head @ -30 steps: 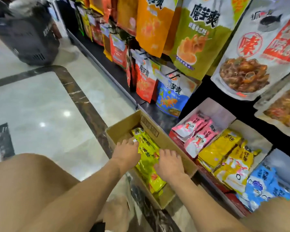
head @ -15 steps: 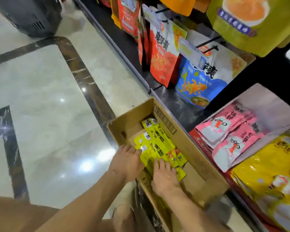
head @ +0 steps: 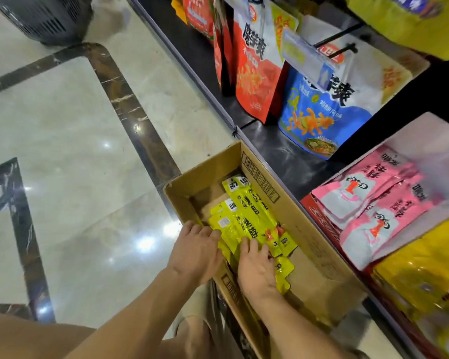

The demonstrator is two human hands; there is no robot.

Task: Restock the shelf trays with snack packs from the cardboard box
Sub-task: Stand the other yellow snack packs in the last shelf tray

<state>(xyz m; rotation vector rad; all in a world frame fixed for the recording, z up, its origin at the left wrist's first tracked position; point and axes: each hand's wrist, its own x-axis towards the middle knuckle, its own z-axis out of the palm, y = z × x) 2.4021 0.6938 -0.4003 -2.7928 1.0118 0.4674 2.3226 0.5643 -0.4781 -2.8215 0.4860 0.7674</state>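
An open cardboard box (head: 319, 252) sits on the floor against the bottom shelf. Inside lies a loose pile of yellow-green snack packs (head: 246, 216). Both my hands are in the box at the near end of the pile. My left hand (head: 196, 252) cups the pile's left edge, and my right hand (head: 257, 268) presses flat on top of the packs. Fingers of both curl around the packs. To the right, a shelf tray (head: 425, 136) holds pink packs (head: 373, 203), and beside it lie yellow packs (head: 425, 270).
Large red (head: 254, 73) and blue (head: 319, 110) snack bags hang on pegs above the dark shelf base (head: 278, 151). A dark plastic basket (head: 44, 19) stands on the polished marble floor (head: 62, 141) at top left. My bare knee fills the bottom left.
The camera has tilted down and come closer to the box. Both hands have slid slightly together, gathering the yellow-green packs between them.
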